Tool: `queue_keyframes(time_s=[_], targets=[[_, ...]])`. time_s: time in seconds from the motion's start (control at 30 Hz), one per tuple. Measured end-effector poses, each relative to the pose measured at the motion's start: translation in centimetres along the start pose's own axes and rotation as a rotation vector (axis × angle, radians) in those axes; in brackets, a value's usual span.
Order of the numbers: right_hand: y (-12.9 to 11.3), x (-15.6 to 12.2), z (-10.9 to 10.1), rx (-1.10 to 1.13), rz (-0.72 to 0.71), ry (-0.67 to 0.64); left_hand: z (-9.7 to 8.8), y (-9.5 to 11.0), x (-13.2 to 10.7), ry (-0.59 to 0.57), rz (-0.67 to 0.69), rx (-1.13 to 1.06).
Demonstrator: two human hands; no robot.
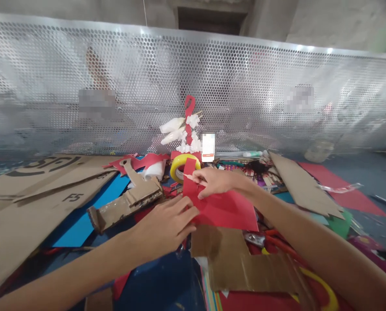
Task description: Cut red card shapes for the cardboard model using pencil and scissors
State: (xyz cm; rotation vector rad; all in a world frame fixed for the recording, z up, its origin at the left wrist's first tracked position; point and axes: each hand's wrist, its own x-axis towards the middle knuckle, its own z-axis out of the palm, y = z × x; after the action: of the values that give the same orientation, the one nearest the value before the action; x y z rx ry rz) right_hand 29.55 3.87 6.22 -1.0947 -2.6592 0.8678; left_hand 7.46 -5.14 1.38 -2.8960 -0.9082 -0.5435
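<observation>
A red sheet of paper or card (227, 209) lies in front of me, a narrow strip of it reaching up at its left end. My left hand (171, 220) grips its left edge with curled fingers. Over the strip, my right hand (214, 180) pinches a thin, pale, pointed stick (188, 176), its tip against the red surface; most of it is hidden by the fingers. Just behind the strip is a roll of yellow tape (177, 166). Brown cardboard (230, 248) lies under the sheet's near edge.
A perforated metal screen (231, 86) closes off the back. Before it stand a red piece with white flowers (189, 134) and a bright phone-like screen (208, 149). Large cardboard (33, 207) and a blue sheet (82, 222) lie left. Cardboard offcuts (304, 185) and scraps crowd the right.
</observation>
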Motion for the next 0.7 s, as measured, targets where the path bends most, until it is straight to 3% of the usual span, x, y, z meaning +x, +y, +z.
queue_keyframes(time_s=[0.13,0.37,0.7], targets=[[-0.3,-0.2,0.0,0.024,-0.003,-0.029,1.3,0.0,-0.7,-0.027,-0.006,0.028],[-0.5,-0.3,0.2,-0.014,0.028,-0.043,1.5,-0.5,-1.5,-0.045,0.059,0.005],[0.2,0.2,1.1,-0.048,0.045,-0.075,1.3,2.0,-1.7,-0.031,0.099,0.164]])
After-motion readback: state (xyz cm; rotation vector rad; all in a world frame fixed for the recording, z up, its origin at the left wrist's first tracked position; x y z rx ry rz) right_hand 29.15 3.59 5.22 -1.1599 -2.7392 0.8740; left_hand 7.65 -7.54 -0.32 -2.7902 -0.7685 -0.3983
